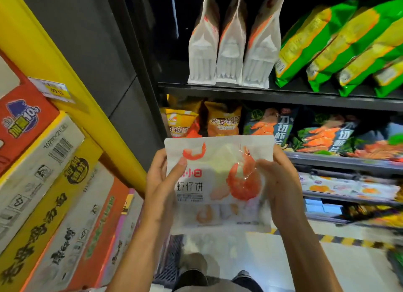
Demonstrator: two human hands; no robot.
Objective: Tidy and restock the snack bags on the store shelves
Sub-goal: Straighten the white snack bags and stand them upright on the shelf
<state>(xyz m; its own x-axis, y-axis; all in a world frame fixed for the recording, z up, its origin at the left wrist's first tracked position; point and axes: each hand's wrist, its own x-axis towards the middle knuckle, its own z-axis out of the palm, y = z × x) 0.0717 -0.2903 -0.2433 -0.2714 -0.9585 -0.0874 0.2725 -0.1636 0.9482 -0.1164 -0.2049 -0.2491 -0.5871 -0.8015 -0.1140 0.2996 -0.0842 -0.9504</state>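
Both hands [162, 182] [281, 185] gripping white shrimp-printed bag [218, 182], label reading 虾仔饼

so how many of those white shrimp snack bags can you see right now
4. Three white stand-up pouches sit side by side on the upper shelf: left, middle, right. The fourth white shrimp-print bag is held between left hand and right hand. More may hide behind.

arms: bare, no sleeves | trousers [192, 278]: dark | shoes [246, 275]: dark
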